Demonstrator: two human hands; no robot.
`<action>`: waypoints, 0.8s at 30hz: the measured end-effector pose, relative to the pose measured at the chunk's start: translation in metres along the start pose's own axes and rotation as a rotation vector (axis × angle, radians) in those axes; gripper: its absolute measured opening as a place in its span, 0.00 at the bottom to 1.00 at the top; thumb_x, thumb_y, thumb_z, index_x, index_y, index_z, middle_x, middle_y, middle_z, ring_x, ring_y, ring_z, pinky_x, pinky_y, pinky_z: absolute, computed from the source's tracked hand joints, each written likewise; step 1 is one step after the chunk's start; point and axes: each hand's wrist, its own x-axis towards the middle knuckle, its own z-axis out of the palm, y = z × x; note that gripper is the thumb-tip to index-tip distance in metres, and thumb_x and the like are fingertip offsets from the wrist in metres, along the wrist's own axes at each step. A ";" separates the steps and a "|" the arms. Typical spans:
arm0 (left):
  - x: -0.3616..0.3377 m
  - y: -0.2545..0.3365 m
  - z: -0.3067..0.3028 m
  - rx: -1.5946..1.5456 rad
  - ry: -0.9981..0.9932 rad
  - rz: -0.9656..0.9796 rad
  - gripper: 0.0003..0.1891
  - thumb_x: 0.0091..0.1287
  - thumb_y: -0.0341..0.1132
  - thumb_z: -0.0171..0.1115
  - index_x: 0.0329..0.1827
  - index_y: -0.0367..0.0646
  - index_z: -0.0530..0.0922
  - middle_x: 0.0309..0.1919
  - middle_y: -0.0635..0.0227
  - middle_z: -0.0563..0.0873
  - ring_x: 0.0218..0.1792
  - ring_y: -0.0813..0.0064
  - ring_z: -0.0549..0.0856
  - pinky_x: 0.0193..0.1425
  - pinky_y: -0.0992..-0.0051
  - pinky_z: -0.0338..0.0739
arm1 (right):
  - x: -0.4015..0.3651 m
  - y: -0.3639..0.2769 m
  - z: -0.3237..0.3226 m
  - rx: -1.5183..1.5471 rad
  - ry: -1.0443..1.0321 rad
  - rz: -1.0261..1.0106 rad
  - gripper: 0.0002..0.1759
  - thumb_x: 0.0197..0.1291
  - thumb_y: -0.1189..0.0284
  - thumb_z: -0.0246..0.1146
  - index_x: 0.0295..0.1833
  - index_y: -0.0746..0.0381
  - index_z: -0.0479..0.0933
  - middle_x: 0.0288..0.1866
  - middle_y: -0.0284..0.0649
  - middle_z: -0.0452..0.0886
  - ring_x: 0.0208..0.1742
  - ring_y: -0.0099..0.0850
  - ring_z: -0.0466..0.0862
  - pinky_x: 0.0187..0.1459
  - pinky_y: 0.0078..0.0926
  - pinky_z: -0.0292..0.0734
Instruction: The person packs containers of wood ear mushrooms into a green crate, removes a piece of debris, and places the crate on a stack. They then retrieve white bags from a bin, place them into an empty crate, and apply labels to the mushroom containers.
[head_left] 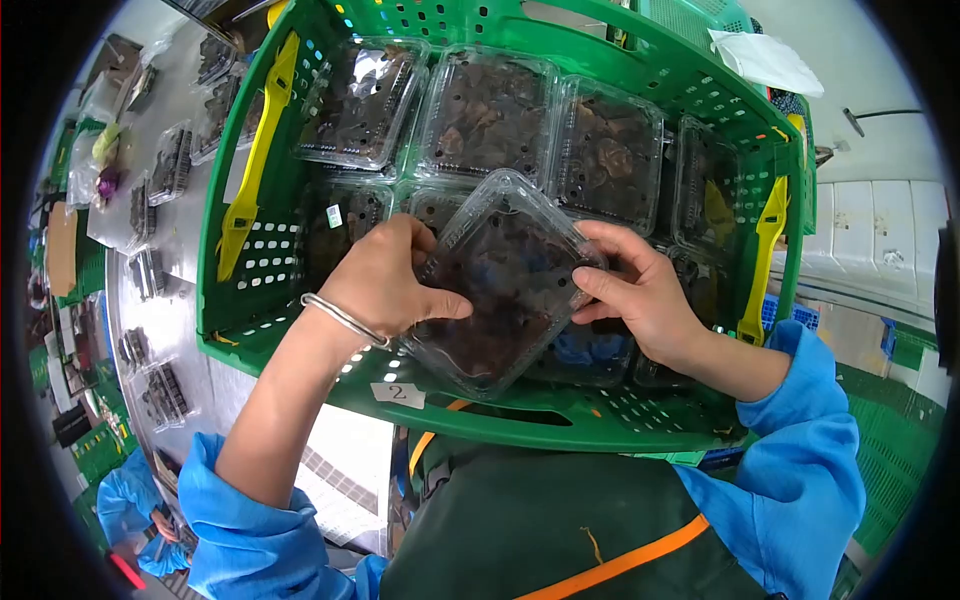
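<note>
Both my hands grip one clear plastic clamshell box [510, 270] with dark brown, leaf-like pieces inside, perhaps wood ear mushrooms. It is tilted cornerwise over a green crate [480, 425]. My left hand [385, 275] has its thumb across the lid and its fingers at the left edge. At the right corner, my right hand [640, 290] pinches the box between thumb and fingers. Similar filled boxes lie in the crate, among them a back left box [365, 105], a back middle box [490, 110] and a back right box [610, 150]. The held box partly hides those below.
Yellow handles [258, 160] stand at both crate ends. On the left, a metal table [190, 235] carries several more filled boxes [160, 395]. Another person's blue sleeve [125, 500] shows at lower left. A white paper [768, 62] lies beyond the crate's far right corner.
</note>
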 end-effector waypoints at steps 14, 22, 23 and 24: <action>-0.004 0.016 0.003 0.101 -0.027 -0.036 0.28 0.36 0.40 0.78 0.34 0.37 0.69 0.22 0.62 0.73 0.25 0.66 0.75 0.31 0.71 0.71 | 0.000 0.001 -0.005 -0.011 0.053 0.071 0.21 0.57 0.78 0.60 0.56 0.61 0.65 0.43 0.36 0.67 0.37 0.25 0.79 0.36 0.27 0.82; -0.014 0.022 0.012 0.084 0.007 -0.032 0.25 0.39 0.38 0.76 0.34 0.37 0.70 0.20 0.61 0.78 0.22 0.66 0.78 0.30 0.72 0.72 | 0.002 0.005 -0.009 -0.048 0.075 0.052 0.18 0.57 0.78 0.60 0.53 0.64 0.64 0.42 0.38 0.70 0.38 0.24 0.77 0.35 0.26 0.82; -0.015 0.018 0.012 0.083 0.004 -0.032 0.25 0.39 0.38 0.76 0.34 0.37 0.70 0.20 0.61 0.78 0.22 0.66 0.78 0.30 0.72 0.72 | 0.002 0.005 -0.009 -0.047 0.077 0.055 0.18 0.57 0.78 0.60 0.53 0.64 0.64 0.42 0.38 0.70 0.38 0.24 0.77 0.35 0.26 0.82; -0.016 0.018 0.011 0.066 0.018 -0.003 0.24 0.40 0.36 0.75 0.34 0.37 0.70 0.21 0.61 0.78 0.23 0.66 0.79 0.31 0.72 0.72 | 0.001 0.005 -0.009 -0.041 0.076 0.058 0.20 0.57 0.78 0.60 0.53 0.66 0.62 0.41 0.39 0.68 0.37 0.24 0.77 0.34 0.25 0.82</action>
